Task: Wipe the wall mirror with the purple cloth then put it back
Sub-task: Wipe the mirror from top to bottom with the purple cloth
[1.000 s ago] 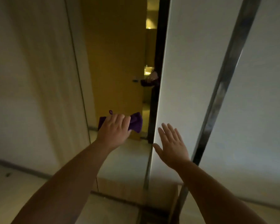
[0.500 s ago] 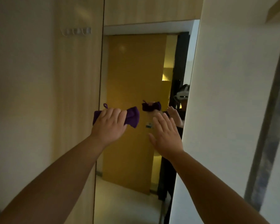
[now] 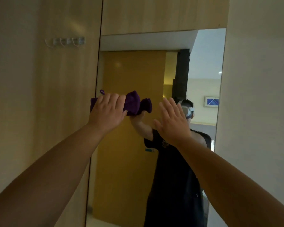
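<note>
Pale wood-grain wall panels (image 3: 44,95), row of small metal wall hooks (image 3: 66,41) upper left, plain off-white wall (image 3: 259,95) at right, dim warm light.

soft matt purple cloth (image 3: 132,103), glossy glass wall mirror (image 3: 131,76), pale matt wood-grain panel (image 3: 69,76)

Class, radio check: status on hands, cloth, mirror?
Left hand grips purple cloth at the mirror. Right hand open, raised. Nothing in the way.
</note>
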Demonstrator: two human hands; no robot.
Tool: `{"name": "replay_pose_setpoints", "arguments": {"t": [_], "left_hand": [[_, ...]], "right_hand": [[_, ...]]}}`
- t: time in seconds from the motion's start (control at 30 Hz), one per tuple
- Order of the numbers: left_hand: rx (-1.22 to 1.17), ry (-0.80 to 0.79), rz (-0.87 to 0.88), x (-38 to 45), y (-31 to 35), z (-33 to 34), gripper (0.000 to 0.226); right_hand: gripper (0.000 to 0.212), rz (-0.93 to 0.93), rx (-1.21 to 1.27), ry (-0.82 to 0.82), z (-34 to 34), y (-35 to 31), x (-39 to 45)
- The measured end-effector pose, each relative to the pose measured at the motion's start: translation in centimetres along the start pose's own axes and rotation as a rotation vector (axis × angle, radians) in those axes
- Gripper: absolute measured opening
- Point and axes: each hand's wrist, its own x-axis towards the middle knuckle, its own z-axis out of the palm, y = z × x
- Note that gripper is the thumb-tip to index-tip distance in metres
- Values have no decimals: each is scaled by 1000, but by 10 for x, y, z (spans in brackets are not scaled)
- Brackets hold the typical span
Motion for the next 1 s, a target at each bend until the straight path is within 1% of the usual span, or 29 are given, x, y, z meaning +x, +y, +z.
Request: {"name": "replay_pose_setpoints", "arguments": {"t": [0.13, 0.3, 0.43, 0.53, 0.67, 0.8, 0.9, 1.0], "left_hand": [[-47, 42, 18, 21, -31, 41, 44], [-115, 139, 58, 46, -68, 90, 44], [-194, 217, 40, 72, -91, 117, 41], [-205, 249, 56, 88, -104, 132, 44], [-192, 299, 62, 113, -117, 143, 45], [-154, 331, 48, 152, -128, 138, 45], [-134, 325, 34, 183, -135, 131, 47], [-122, 271, -6, 213, -144, 125, 51]], "right_hand": [[68, 59, -31, 69, 13, -9, 40], [70, 135, -114, 125, 18, -21, 96], [69, 165, -203, 189, 17, -19, 134], [71, 176, -228, 190, 23, -14, 150], [74, 208, -281, 213, 37, -11, 154], [76, 202, -295, 226, 40, -8, 155], [77, 195, -302, 246, 41, -7, 156], [76, 178, -305, 262, 43, -5, 156]]}}
